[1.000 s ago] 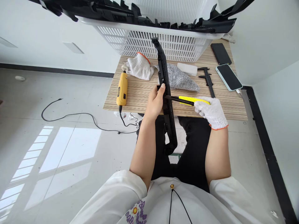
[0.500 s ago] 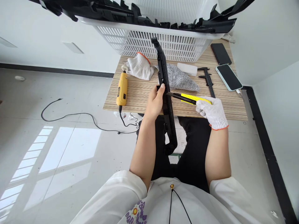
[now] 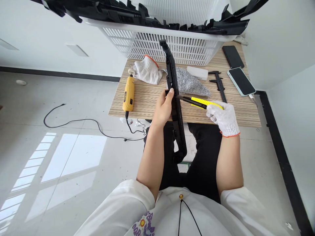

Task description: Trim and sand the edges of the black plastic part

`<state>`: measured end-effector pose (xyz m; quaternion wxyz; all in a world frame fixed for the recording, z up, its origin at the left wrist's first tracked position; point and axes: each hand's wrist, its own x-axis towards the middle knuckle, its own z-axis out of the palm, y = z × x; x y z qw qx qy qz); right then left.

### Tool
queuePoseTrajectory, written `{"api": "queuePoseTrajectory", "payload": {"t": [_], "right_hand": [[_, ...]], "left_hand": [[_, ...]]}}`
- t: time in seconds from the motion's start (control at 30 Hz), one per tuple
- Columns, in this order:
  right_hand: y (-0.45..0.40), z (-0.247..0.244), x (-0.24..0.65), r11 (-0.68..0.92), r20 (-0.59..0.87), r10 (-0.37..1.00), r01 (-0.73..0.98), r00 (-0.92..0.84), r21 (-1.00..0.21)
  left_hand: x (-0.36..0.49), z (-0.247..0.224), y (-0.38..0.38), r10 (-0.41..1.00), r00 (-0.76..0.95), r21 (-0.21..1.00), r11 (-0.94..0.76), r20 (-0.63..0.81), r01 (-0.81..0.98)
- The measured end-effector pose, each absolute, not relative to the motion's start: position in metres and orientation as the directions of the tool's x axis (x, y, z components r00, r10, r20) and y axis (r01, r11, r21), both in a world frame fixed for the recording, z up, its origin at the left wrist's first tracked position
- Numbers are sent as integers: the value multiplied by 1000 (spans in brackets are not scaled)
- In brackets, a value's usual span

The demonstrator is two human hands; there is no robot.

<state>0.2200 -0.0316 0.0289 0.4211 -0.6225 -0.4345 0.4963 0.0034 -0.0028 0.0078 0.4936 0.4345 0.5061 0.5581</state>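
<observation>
Two hands are in use, each holding an item. The bare left hand grips a long black plastic part near its middle; the thumb lies along the left edge, and the remaining fingers are partly hidden. The part stands lengthwise before the person, its far end in front of the white basket and its near end over the black trousers. Whether it touches the tabletop cannot be determined.

The right hand, in a white knit glove with orange trim, has its fingers wrapped around the handle of a yellow-and-black cutter. The blade points left, its tip at the part's right edge; contact cannot be confirmed.

On the tabletop, left side: a corded yellow power tool and, beside its tip, a loose white glove. Beyond the part: a mottled grey cloth, with a dark caliper to its right. Two phones lie near the right edge. Further black parts lie across the basket.
</observation>
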Motion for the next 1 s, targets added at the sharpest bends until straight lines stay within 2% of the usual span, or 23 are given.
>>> {"api": "queuePoseTrajectory", "payload": {"t": [0.07, 0.23, 0.37, 0.53, 0.7, 0.83, 1.0], "right_hand": [[-32, 29, 220, -264, -246, 957, 107, 154, -959], [-33, 30, 220, -299, -294, 954, 179, 51, -937], [-32, 30, 219, -271, -248, 956, 147, 156, -951], [-32, 29, 220, -299, -292, 954, 167, 69, -939], [-32, 28, 220, -259, -241, 959, 115, 153, -959], [-33, 30, 220, -296, -291, 955, 157, 50, -942], [-32, 30, 219, -270, -252, 956, 110, 152, -957]], "left_hand": [[4, 8, -3, 992, -126, 992, 17, -32, -124], [4, 9, -4, 993, -118, 993, 14, -28, -120], [4, 9, -4, 992, -119, 992, 16, -31, -125], [3, 8, -3, 990, -141, 994, -2, -14, -112], [3, 7, -3, 992, -124, 990, 15, -32, -141], [3, 7, -3, 992, -122, 991, 2, -19, -132], [3, 8, -3, 992, -126, 991, 15, -33, -134]]}}
